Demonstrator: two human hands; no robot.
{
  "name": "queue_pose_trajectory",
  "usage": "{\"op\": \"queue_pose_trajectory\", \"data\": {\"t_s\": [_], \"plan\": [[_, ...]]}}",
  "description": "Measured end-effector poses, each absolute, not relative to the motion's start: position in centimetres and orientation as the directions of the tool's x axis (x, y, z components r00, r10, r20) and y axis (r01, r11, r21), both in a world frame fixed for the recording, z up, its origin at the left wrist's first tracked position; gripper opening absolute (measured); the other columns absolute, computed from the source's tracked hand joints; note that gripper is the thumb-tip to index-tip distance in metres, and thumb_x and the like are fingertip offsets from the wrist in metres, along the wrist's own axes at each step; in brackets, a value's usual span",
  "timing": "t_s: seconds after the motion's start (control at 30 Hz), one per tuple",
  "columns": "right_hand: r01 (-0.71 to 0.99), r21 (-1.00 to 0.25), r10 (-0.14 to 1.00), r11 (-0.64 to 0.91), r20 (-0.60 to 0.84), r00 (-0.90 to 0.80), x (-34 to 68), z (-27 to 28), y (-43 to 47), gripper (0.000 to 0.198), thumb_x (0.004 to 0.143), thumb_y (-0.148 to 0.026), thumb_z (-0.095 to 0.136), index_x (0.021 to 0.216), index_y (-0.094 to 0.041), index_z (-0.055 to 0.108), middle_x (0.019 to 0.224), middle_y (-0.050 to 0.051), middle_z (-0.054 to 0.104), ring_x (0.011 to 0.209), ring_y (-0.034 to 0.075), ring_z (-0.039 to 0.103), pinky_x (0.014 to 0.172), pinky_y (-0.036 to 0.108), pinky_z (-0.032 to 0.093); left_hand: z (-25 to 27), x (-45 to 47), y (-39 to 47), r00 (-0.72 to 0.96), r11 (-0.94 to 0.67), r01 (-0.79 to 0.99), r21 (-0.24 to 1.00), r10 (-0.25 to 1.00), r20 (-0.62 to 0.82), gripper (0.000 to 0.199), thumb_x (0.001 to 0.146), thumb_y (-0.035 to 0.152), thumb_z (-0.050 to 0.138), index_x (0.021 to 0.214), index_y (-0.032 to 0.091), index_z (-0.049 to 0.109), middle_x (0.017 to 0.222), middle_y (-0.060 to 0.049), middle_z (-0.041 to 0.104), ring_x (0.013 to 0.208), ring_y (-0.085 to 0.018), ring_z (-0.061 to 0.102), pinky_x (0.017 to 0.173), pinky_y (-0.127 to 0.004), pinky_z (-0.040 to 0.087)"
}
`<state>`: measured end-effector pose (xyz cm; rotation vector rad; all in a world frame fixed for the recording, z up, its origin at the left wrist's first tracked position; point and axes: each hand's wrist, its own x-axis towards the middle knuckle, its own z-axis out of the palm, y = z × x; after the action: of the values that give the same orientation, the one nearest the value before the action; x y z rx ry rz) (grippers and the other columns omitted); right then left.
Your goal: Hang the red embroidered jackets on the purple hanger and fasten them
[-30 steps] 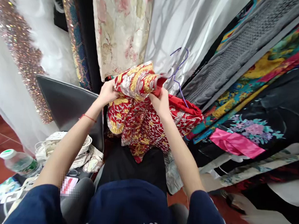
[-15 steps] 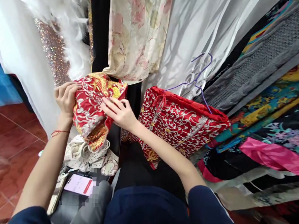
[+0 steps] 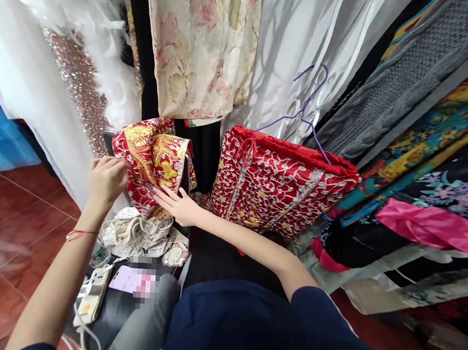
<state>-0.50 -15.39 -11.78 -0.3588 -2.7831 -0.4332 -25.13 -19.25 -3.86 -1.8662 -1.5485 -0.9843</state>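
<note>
A red garment (image 3: 162, 152) with gold and silver embroidery lies draped and folded over a dark seat back. At its left edge my left hand (image 3: 107, 180) is closed, fingers curled round the cloth, though the pinched part is hidden. My right hand (image 3: 181, 205) rests on the garment's lower right part, fingers stretched out and lying flat. To the right, a matching red embroidered garment (image 3: 273, 182) is on a purple wire hanger (image 3: 303, 113), its lower part hidden by my right forearm.
Below the draped garment lie a bundled white spotted cloth (image 3: 135, 235), a phone (image 3: 130, 279) and a power strip (image 3: 94, 296) with cables. Floral cream fabric (image 3: 202, 51) hangs ahead. Clothes, including a grey knit (image 3: 406, 85), hang on the right; white feathers (image 3: 117, 67) hang left.
The red garment has come down onto the seat back and its gold-patterned top now shows more. Both hands have moved lower. The view has shifted slightly.
</note>
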Motion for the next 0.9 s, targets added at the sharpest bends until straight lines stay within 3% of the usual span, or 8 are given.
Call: {"op": "queue_pose_trajectory", "data": {"t_s": [0.13, 0.3, 0.4, 0.5, 0.57, 0.67, 0.77, 0.9], "plan": [[0.152, 0.18, 0.061, 0.972, 0.434, -0.899, 2.2, -10.2, -16.8, 0.054, 0.088, -0.02, 0.051, 0.142, -0.024, 0.056, 0.158, 0.011, 0.045, 0.152, 0.033, 0.025, 0.111, 0.052, 0.027, 0.9, -16.7, -18.4, 0.085, -0.213, 0.977, 0.027, 0.498, 0.863, 0.02, 0.093, 0.025, 0.045, 0.081, 0.028, 0.062, 0.084, 0.0, 0.07, 0.085, -0.021, 0.055, 0.089, -0.046, 0.04], [0.506, -0.331, 0.555, 0.797, 0.733, -0.394, 6.6, -12.3, -14.5, 0.023, 0.086, -0.017, 0.051, 0.096, -0.022, 0.071, 0.11, 0.008, 0.073, 0.12, 0.027, 0.055, 0.103, 0.045, 0.035, 3.7, -4.1, -11.4, 0.204, -0.493, 0.853, 0.169, 0.615, 0.761, 0.021, 0.094, 0.024, 0.044, 0.103, 0.021, 0.063, 0.1, -0.006, 0.071, 0.095, -0.022, 0.063, 0.092, -0.041, 0.046], [0.488, -0.621, 0.741, 0.613, 0.666, -0.085, 9.9, -13.3, -11.2, 0.015, 0.085, -0.019, 0.049, 0.092, -0.021, 0.063, 0.097, 0.008, 0.07, 0.1, 0.024, 0.061, 0.095, 0.042, 0.045, 3.3, 1.4, -5.1, 0.187, -0.517, 0.818, 0.251, 0.654, 0.733, 0.031, 0.099, 0.03, 0.039, 0.116, 0.015, 0.059, 0.114, -0.015, 0.068, 0.11, -0.027, 0.063, 0.098, -0.044, 0.046], [0.355, -0.791, 0.826, 0.499, 0.558, 0.083, 13.2, -12.6, -8.1, 0.017, 0.087, -0.029, 0.052, 0.101, -0.02, 0.055, 0.092, 0.006, 0.066, 0.081, 0.019, 0.063, 0.08, 0.036, 0.052, 2.6, 3.8, 0.0, 0.238, -0.557, 0.807, 0.198, 0.613, 0.753, 0.033, 0.099, 0.035, 0.041, 0.119, 0.015, 0.059, 0.132, -0.018, 0.061, 0.133, -0.032, 0.05, 0.112, -0.05, 0.034], [0.284, -0.842, 0.847, 0.458, 0.51, 0.147, 14.8, -11.3, -6.8, 0.026, 0.088, -0.038, 0.055, 0.107, -0.021, 0.051, 0.088, 0.002, 0.063, 0.069, 0.016, 0.06, 0.069, 0.031, 0.051, 2.1, 3.9, 1.9, 0.337, -0.611, 0.777, 0.153, 0.608, 0.719, 0.03, 0.098, 0.036, 0.042, 0.108, 0.018, 0.063, 0.123, -0.015, 0.066, 0.13, -0.031, 0.051, 0.114, -0.05, 0.03], [0.244, -0.862, 0.854, 0.444, 0.49, 0.174, 15.9, -9.5, -5.9, 0.034, 0.088, -0.049, 0.06, 0.106, -0.022, 0.051, 0.081, -0.002, 0.059, 0.059, 0.013, 0.053, 0.06, 0.028, 0.047, 1.2, 3.3, 2.6, 0.424, -0.632, 0.764, 0.131, 0.645, 0.635, 0.032, 0.098, 0.04, 0.042, 0.082, 0.02, 0.062, 0.087, -0.009, 0.069, 0.096, -0.026, 0.062, 0.095, -0.042, 0.042], [0.27, -0.839, 0.828, 0.472, 0.527, 0.191, 16.0, -8.8, -6.2, 0.028, 0.092, -0.05, 0.055, 0.093, -0.022, 0.055, 0.081, 0.001, 0.059, 0.068, 0.015, 0.054, 0.068, 0.03, 0.047, 0.1, 3.3, 1.2, 0.351, -0.575, 0.81, 0.112, 0.631, 0.692, 0.036, 0.099, 0.042, 0.043, 0.072, 0.021, 0.056, 0.072, -0.005, 0.062, 0.076, -0.022, 0.056, 0.077, -0.037, 0.041], [0.205, -0.836, 0.826, 0.51, 0.542, 0.157, 16.5, -9.4, -7.9, 0.036, 0.102, -0.044, 0.037, 0.077, -0.023, 0.051, 0.077, 0.001, 0.057, 0.074, 0.016, 0.054, 0.076, 0.03, 0.044, -1.0, 4.1, -1.0, 0.289, -0.543, 0.836, 0.085, 0.566, 0.772, 0.037, 0.099, 0.043, 0.045, 0.07, 0.022, 0.053, 0.069, -0.003, 0.062, 0.073, -0.021, 0.052, 0.073, -0.036, 0.037]]}}
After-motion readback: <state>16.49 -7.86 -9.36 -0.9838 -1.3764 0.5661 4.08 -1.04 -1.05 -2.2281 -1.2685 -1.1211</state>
